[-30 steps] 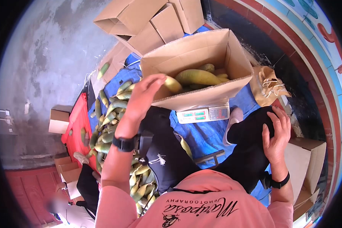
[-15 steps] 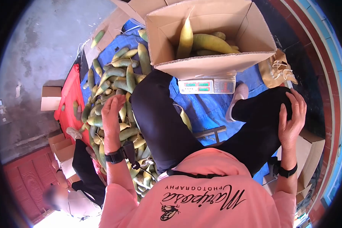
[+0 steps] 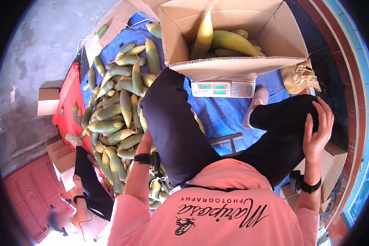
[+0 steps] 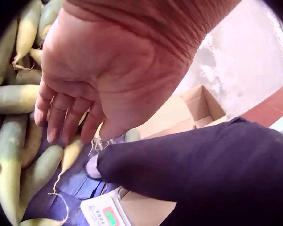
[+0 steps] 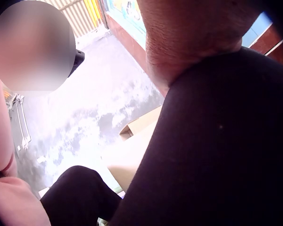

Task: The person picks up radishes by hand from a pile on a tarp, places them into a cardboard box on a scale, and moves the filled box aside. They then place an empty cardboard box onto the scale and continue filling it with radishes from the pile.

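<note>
My left hand [image 4: 108,75] reaches down beside my left knee, over the pile of long green radishes [image 3: 106,126]. Its fingers hang loosely extended, and a rooty radish tip [image 4: 100,133] shows just behind them. In the head view the knee hides most of this hand. My right hand [image 3: 319,129] rests on my right knee, fingers spread lightly over the black trouser cloth. Ahead stands an open cardboard box [image 3: 242,67] holding several yellow-green radishes [image 3: 233,43], one leaning upright at its left wall. Under the box is a white digital scale [image 3: 223,89] with lit displays.
A blue tarp [image 3: 217,115] lies under the pile and scale. A brown paper bag [image 3: 300,78] stands right of the box. Other cardboard boxes [image 3: 63,162] stand at the left. Another person [image 3: 84,217] sits at the lower left. A metal bar stool part [image 3: 229,140] shows between my legs.
My left hand has left the box, swung back over the pile and dropped beside my knee. A radish in the box now leans upright. My right hand stays on the knee.
</note>
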Tool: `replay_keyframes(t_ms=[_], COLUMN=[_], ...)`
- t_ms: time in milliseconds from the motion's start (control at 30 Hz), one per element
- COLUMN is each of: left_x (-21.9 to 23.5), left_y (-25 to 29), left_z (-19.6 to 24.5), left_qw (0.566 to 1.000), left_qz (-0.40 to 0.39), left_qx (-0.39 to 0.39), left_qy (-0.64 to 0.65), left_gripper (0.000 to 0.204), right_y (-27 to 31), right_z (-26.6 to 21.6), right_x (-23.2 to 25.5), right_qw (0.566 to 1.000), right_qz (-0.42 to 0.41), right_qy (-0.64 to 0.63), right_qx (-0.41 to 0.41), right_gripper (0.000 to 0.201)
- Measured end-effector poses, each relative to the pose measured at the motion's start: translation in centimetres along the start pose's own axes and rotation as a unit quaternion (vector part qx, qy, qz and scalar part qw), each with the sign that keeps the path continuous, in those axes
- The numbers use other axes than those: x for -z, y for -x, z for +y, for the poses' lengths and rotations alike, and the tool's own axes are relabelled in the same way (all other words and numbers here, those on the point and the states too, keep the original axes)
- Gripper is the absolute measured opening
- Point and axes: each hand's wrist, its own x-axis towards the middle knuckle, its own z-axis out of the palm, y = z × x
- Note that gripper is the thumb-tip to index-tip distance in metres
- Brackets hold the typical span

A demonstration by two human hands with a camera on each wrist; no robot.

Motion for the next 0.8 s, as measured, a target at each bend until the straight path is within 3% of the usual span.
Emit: replay_keyframes(t_ms=[400,800], left_x=[-3.7,-5.0], left_y=[-6.5,-7.1], left_z=[0.4,0.5], left_qw=[0.995,0.987], left_qz=[-0.081,-0.118], left_qx=[-0.022,-0.008], left_qy=[0.061,0.107], left_gripper=[0.028,0.028], right_y=[0.2,-0.2], right_z=[0.3,0.0], right_x=[0.4,0.3], right_qw=[0.998,0.999], right_qz=[-0.036,-0.026], right_qy=[0.017,0.016], right_qx=[-0.040,-0.020], right_gripper=[0.029,0.029])
